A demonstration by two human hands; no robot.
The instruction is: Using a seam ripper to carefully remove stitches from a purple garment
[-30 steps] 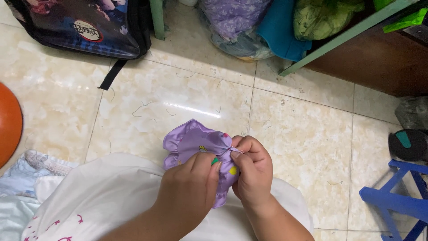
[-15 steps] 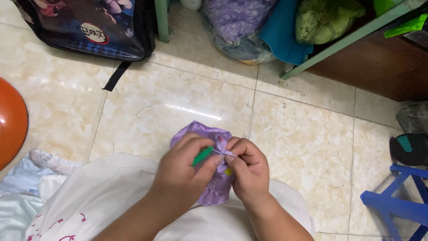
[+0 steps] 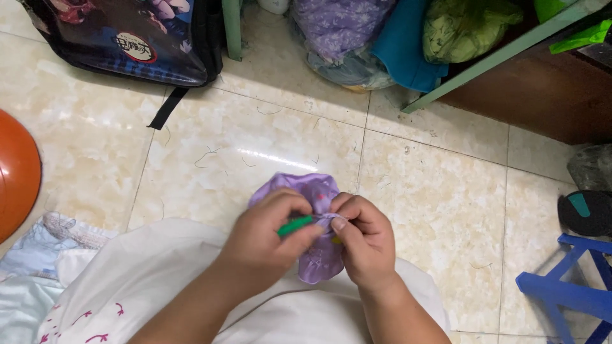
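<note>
Over the white cloth (image 3: 159, 280) on the lap, the left hand (image 3: 264, 245) pinches a green tool (image 3: 294, 225) and the right hand (image 3: 363, 245) grips a fold of the purple cloth (image 3: 315, 261), held above the floor (image 3: 440, 191). Working this close to the fingertips, the tool could slip and nick them or snag the fabric; a backpack (image 3: 121, 35) lies at the far left

Glossy cream tile floor (image 3: 440, 191) w/ light glare; green shelf frame (image 3: 503, 51) at top, blue plastic stool (image 3: 567, 296) at right.

Bare forearms, white garment (image 3: 159, 286) with pink marks
</note>
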